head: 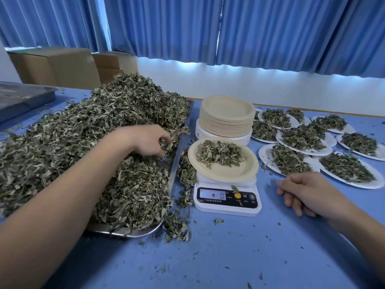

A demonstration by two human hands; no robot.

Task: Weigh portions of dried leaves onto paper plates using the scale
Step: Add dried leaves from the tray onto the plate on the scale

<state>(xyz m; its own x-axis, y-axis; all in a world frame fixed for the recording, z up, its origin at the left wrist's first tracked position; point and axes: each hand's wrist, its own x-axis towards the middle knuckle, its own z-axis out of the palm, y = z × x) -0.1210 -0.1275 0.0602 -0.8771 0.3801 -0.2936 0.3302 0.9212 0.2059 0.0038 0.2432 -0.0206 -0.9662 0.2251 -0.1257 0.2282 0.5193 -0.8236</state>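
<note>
2 hands show on my feed. My left hand (150, 140) is curled down into the dried leaves (83, 132), thumb and fingers pinching a tuft at the right side of the heap; the fingertips are half buried, so I cannot see how much they hold. My right hand (302, 192) rests on the blue table (208, 257) just right of the scale (227, 203), fingers loosely bent and gripping nothing.

The heap fills a metal tray (181, 142) and hides most of it (only the right rim and near corner show), with leaves spilled over the rim onto the table beside the scale. On the scale sits 1 paper plate (225, 173) carrying a small portion (220, 153). The display (212, 193) is hard to read: I make out a 0, and a leaf scrap lies on the panel.

Behind the scale stands a stack of plates (227, 115), bare on top. To the right lie filled plates (302, 138), overlapping so that I cannot count them, the outermost cut off by the frame edge. At far left a second tray (25, 97) is also cut off. Cardboard boxes (56, 65) and blue curtains (250, 28) stand behind.
</note>
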